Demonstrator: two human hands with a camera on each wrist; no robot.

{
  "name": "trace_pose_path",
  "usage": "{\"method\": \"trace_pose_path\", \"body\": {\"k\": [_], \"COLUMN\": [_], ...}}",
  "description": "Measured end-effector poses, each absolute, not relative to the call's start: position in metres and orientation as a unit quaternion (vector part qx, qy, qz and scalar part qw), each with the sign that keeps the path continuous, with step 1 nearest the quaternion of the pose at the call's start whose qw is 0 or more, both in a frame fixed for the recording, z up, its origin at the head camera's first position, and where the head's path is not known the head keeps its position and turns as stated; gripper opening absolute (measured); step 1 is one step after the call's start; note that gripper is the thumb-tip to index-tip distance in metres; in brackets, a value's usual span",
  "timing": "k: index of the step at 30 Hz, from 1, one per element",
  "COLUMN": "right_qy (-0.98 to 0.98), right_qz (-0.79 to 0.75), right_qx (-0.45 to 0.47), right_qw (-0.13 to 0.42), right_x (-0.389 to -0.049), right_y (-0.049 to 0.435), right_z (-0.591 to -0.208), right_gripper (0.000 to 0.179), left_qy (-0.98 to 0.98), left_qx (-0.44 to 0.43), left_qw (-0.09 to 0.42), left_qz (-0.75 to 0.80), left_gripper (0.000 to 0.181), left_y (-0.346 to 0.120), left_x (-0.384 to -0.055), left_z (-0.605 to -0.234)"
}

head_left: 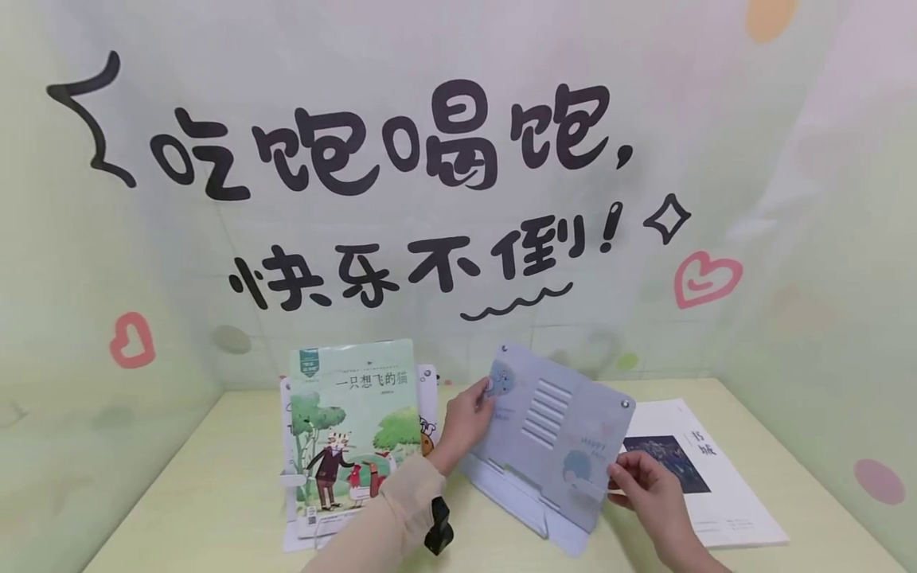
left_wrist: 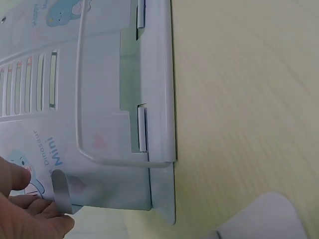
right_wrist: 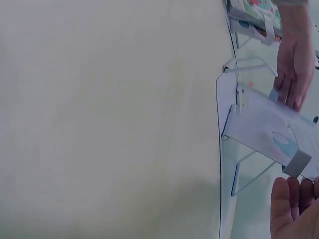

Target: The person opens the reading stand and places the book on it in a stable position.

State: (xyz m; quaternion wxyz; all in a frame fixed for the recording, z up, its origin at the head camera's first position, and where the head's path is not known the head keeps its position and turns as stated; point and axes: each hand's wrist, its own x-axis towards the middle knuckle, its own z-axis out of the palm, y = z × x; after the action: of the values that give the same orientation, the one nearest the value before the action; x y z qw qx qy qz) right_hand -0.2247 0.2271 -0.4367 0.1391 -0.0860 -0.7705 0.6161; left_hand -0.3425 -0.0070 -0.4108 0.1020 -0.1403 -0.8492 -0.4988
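A pale lavender-blue book stand (head_left: 566,414) with slots and dinosaur prints tilts above the table, its folding base (head_left: 512,501) at the bottom. My left hand (head_left: 469,418) grips its left edge, thumb on the front. On the opposite side my right hand (head_left: 655,493) pinches the lower edge beside a page clip (right_wrist: 297,163). In the left wrist view a wire bar (left_wrist: 79,89) crosses the panel, and another clip (left_wrist: 61,191) sits by the left fingers (left_wrist: 47,209). The left forearm hides part of a second stand.
To the left, a picture book (head_left: 358,446) with a cat on its cover leans upright on another stand (head_left: 427,390). A white book (head_left: 723,477) lies flat at the right, behind my right hand. A small black object (head_left: 438,529) is beside the left forearm. A printed backdrop (head_left: 430,48) surrounds the table.
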Motion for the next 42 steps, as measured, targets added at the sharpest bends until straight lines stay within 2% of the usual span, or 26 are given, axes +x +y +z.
{"method": "trace_pose_path", "body": {"k": [14, 20, 24, 42], "right_qy": [-0.790, -0.802, -0.803, -0.802], "right_qz": [0.593, 0.577, 0.574, 0.578], "right_qx": [-0.084, -0.082, -0.075, -0.066], "right_qw": [0.135, 0.135, 0.138, 0.136], "right_x": [-0.261, -0.273, -0.279, -0.294], "right_y": [0.246, 0.248, 0.248, 0.246], "right_z": [-0.428, -0.428, -0.429, -0.425], "right_gripper": [0.022, 0.022, 0.022, 0.024], "left_qy": [-0.843, -0.837, -0.831, -0.821], "left_qx": [-0.134, -0.123, -0.124, -0.144], "left_qw": [0.103, 0.076, 0.078, 0.103], "left_qz": [-0.511, -0.528, -0.536, -0.544], "left_gripper": [0.048, 0.052, 0.053, 0.052], "left_y": [-0.021, -0.024, -0.026, -0.031], "left_x": [-0.308, -0.293, -0.285, -0.278], "left_z": [-0.414, -0.414, -0.415, -0.419]}}
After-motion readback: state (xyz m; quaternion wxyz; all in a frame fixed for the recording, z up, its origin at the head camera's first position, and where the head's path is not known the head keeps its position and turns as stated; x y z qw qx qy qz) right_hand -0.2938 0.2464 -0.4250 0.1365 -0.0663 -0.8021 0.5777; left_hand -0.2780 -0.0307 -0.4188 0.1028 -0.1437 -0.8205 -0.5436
